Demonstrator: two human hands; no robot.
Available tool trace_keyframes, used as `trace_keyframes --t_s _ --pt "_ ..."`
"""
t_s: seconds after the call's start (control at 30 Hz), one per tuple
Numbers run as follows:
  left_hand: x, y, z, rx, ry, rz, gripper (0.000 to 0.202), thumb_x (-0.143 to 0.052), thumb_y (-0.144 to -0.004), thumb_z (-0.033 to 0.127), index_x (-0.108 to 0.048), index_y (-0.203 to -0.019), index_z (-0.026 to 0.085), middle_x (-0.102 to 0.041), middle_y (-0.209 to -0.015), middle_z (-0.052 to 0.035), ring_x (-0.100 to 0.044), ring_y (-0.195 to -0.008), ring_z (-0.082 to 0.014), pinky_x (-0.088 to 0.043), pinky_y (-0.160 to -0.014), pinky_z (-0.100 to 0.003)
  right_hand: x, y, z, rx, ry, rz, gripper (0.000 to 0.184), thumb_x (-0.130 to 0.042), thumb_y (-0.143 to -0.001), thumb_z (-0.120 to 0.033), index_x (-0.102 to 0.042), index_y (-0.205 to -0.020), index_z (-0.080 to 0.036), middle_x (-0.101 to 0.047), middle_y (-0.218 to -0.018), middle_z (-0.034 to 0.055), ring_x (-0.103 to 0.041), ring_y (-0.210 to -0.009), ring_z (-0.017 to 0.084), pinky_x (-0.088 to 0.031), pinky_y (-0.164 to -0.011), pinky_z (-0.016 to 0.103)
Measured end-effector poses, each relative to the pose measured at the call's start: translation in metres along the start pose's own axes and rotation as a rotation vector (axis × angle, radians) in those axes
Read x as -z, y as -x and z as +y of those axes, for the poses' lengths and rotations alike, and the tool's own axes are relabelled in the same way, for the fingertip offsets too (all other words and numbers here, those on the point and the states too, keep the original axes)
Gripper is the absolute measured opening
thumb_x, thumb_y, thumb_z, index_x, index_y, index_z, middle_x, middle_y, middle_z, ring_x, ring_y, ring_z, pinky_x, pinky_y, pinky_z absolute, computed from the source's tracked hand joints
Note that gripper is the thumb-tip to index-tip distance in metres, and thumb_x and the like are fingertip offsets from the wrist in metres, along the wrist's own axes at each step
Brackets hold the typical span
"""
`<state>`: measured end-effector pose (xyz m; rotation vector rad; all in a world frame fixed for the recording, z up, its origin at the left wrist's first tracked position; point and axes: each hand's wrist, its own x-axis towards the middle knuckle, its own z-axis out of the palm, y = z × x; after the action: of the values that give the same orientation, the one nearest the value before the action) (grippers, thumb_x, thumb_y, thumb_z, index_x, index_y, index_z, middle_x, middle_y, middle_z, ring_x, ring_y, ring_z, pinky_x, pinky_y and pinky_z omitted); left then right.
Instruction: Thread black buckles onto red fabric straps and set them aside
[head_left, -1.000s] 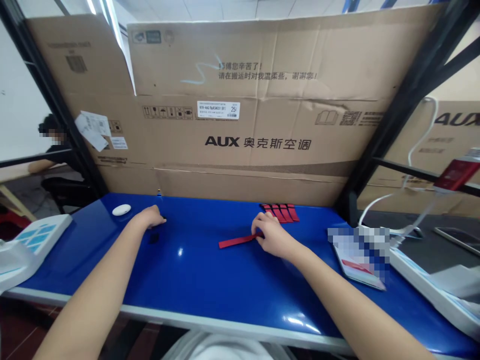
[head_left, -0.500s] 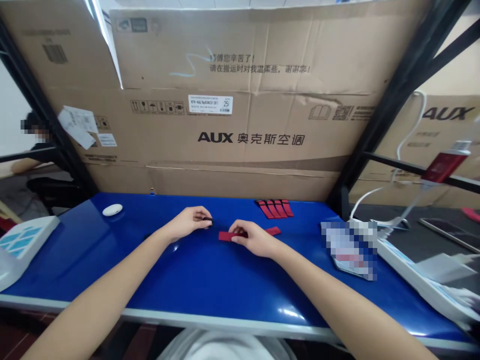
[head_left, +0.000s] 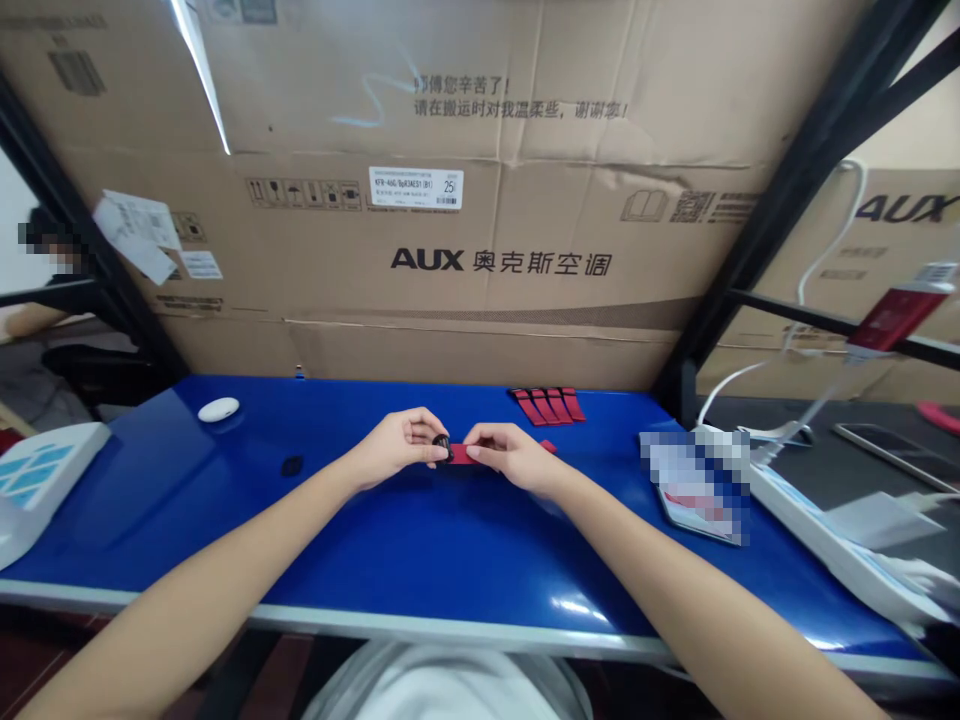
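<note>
Between the fingertips of my left hand point(head_left: 401, 445) is a small black buckle point(head_left: 445, 446), which looks like it has slots. My right hand point(head_left: 514, 457) pinches a red fabric strap point(head_left: 460, 455) near its left end. That end meets the buckle; whether it passes through a slot, I cannot tell. The strap's other end comes out behind my right hand. Another small black piece point(head_left: 292, 466) lies on the blue table point(head_left: 420, 560) to the left. Several red straps with black ends point(head_left: 551, 406) lie side by side at the back.
A white oval object point(head_left: 218, 409) sits at the back left. On the right are a phone-like item point(head_left: 701, 515), a white power strip point(head_left: 840, 545) and cables. A cardboard panel point(head_left: 330, 280) stands behind the table. Another person's arm point(head_left: 37, 318) shows at far left.
My left hand has moved right, bringing the buckle against the strap's end. My right hand has risen slightly with the strap. The view has tilted down a little.
</note>
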<state>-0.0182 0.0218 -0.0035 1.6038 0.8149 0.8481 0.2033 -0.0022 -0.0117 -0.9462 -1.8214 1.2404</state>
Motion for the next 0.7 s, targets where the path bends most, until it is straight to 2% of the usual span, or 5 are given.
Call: trace_keyframes --t_s 0.27,0.43,0.53,0.63,0.7 --pt "0.0 0.001 -0.003 -0.019 -0.071 -0.039 0.031 -0.077 -0.073 0.033 -0.074 -0.099 0.016 -0.073 -0.088 -0.0068 -0.066 -0.072 -0.0153 -0.053 -0.074 -0.029 0.002 0.001 0.0 0.041 -0.001 -0.042 0.023 -0.061 -0.081 -0.04 -0.058 -0.077 -0.017 -0.045 -0.068 -0.0033 -0.035 -0.062 0.011 -0.026 -0.06 0.026" --pt "-0.01 -0.006 -0.015 0.001 0.083 0.051 0.038 -0.083 -0.064 0.025 -0.062 -0.094 0.016 -0.07 -0.086 -0.0042 -0.067 -0.075 -0.0151 -0.053 -0.074 -0.029 -0.007 -0.003 0.007 0.106 -0.138 0.071 0.025 -0.063 -0.079 -0.037 -0.054 -0.096 -0.022 -0.05 -0.084 -0.0015 -0.043 -0.069 0.012 -0.035 -0.065 0.025" --pt "-0.019 -0.009 -0.018 -0.008 0.116 0.083 0.044 -0.085 -0.059 0.023 -0.053 -0.088 0.018 -0.067 -0.086 -0.002 -0.067 -0.076 -0.0151 -0.053 -0.073 -0.029 -0.012 -0.004 0.011 0.135 -0.041 0.065 0.028 -0.065 -0.079 -0.038 -0.056 -0.101 -0.023 -0.05 -0.091 0.0002 -0.043 -0.07 0.012 -0.037 -0.066 0.026" --pt "-0.009 -0.003 -0.005 0.008 -0.073 0.017 0.038 -0.081 -0.063 0.028 -0.054 -0.088 0.018 -0.067 -0.094 -0.0053 -0.068 -0.082 -0.0184 -0.052 -0.075 -0.03 -0.013 -0.003 0.015 0.129 0.139 0.1 0.02 -0.064 -0.081 -0.039 -0.061 -0.087 -0.02 -0.048 -0.085 0.0005 -0.042 -0.069 0.013 -0.037 -0.066 0.027" --pt "0.017 0.008 0.011 0.055 -0.386 -0.006 0.03 -0.076 -0.067 0.032 -0.06 -0.088 0.018 -0.067 -0.095 -0.0073 -0.067 -0.085 -0.0214 -0.051 -0.074 -0.031 -0.01 -0.002 0.016 0.094 0.166 0.127 0.02 -0.063 -0.081 -0.039 -0.059 -0.081 -0.019 -0.048 -0.083 0.0002 -0.041 -0.066 0.012 -0.036 -0.065 0.027"
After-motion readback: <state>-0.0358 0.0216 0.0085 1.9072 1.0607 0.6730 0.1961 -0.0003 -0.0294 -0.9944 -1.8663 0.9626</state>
